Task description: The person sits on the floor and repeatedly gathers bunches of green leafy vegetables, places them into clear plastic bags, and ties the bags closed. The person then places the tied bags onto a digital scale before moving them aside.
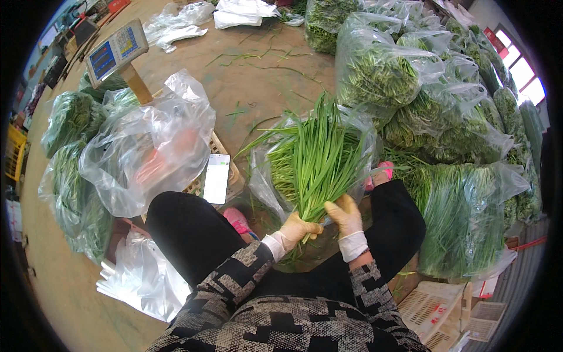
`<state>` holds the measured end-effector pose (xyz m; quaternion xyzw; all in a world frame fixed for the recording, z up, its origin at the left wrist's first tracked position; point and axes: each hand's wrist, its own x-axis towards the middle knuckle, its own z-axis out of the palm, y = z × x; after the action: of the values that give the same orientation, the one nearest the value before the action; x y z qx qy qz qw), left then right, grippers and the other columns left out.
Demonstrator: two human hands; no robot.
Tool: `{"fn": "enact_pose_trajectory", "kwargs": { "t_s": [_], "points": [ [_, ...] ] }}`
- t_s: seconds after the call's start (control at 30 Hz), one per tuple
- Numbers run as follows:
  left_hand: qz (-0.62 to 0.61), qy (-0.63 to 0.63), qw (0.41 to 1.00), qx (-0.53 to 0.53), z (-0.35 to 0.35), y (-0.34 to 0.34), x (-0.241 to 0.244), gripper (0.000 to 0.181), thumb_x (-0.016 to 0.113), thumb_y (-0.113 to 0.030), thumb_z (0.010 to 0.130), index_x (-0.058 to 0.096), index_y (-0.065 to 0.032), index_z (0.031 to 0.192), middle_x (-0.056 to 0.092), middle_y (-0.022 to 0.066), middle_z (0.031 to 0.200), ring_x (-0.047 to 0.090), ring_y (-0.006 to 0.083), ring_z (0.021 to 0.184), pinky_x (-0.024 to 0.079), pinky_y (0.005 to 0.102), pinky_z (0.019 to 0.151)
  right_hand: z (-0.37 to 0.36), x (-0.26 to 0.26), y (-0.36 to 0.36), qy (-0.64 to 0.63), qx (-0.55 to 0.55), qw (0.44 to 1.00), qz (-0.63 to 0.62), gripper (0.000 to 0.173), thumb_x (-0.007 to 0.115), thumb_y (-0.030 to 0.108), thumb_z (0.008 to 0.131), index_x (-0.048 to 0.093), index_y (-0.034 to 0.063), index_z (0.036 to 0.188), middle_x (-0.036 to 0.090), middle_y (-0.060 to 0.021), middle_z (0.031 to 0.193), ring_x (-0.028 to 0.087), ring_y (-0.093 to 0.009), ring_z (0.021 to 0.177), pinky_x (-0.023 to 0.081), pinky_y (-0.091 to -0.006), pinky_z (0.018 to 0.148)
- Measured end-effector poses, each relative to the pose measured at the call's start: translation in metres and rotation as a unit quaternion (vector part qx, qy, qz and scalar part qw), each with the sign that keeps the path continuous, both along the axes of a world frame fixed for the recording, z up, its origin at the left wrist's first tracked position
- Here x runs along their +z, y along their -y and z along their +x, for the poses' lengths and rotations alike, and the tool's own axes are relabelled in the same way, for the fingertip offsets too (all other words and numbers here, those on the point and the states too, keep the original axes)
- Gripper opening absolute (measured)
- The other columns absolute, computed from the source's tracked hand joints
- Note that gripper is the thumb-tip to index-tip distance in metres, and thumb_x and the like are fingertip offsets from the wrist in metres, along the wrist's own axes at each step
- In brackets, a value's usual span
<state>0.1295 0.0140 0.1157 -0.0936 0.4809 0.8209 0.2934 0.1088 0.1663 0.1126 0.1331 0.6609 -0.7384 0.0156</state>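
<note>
My left hand (299,229), in a pale yellow rubber glove, grips the stem ends of a large bunch of long flat green leaves, which look like Chinese chives (323,154). Close by on the right, my right hand (346,215), gloved the same way, has its thumb against the base of the bunch; its other fingers are partly hidden. The bunch points away from me over an open clear plastic bag (264,176) filled with more of the greens. To the left, a smartphone (217,178) with a lit screen lies on a plastic crate (235,176).
A digital scale display (116,53) rises at the upper left behind a loose clear bag (149,141). Bagged greens (72,198) line the left, and stacked bags of greens (382,79) fill the right. Empty plastic bags (149,273) lie lower left; a plastic crate (433,308) stands lower right.
</note>
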Motion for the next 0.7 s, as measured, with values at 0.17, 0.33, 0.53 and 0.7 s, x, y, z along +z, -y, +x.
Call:
{"fn": "enact_pose_trajectory", "kwargs": {
  "t_s": [0.17,0.33,0.53,0.7],
  "points": [
    [-0.042,-0.026,0.999,0.005,-0.001,0.002,0.004,0.026,0.067,-0.004,0.066,0.057,-0.0020,0.090,0.058,0.0041,0.070,0.052,0.0124,0.052,0.039,0.0232,0.046,0.003,0.066,-0.012,-0.156,-0.121,0.970,0.142,0.035,0.064,0.010,0.083,0.051,0.0028,0.115,0.056,-0.0033,0.085,0.053,-0.007,0.072,0.046,-0.0200,0.065],
    [-0.058,0.001,0.998,0.037,0.000,0.000,-0.007,0.035,0.068,0.002,0.063,0.054,-0.0038,0.095,0.058,0.0036,0.073,0.053,0.0115,0.053,0.042,0.0232,0.046,-0.010,0.099,0.034,-0.224,0.204,0.787,0.538,0.038,0.058,0.016,0.082,0.054,0.0075,0.119,0.060,-0.0066,0.068,0.057,-0.022,0.052,0.046,-0.0332,0.049],
    [-0.067,-0.041,0.993,0.094,0.000,-0.002,-0.007,0.034,0.067,0.003,0.063,0.054,-0.0047,0.094,0.058,0.0026,0.072,0.052,0.0104,0.052,0.042,0.0225,0.045,-0.020,0.079,0.041,-0.341,0.251,0.501,0.755,0.027,0.061,0.024,0.076,0.061,0.0099,0.099,0.049,-0.0024,0.053,0.054,-0.018,0.050,0.040,-0.0309,0.049],
    [-0.043,-0.049,0.990,0.123,-0.001,-0.006,-0.015,0.033,0.067,0.004,0.063,0.055,-0.0041,0.093,0.058,0.0019,0.072,0.052,0.0109,0.052,0.041,0.0235,0.045,-0.013,0.072,0.041,-0.385,0.273,0.522,0.710,0.011,0.060,0.020,0.077,0.054,0.0106,0.075,0.048,-0.0041,0.058,0.053,-0.020,0.055,0.040,-0.0323,0.050]
  ]
}}
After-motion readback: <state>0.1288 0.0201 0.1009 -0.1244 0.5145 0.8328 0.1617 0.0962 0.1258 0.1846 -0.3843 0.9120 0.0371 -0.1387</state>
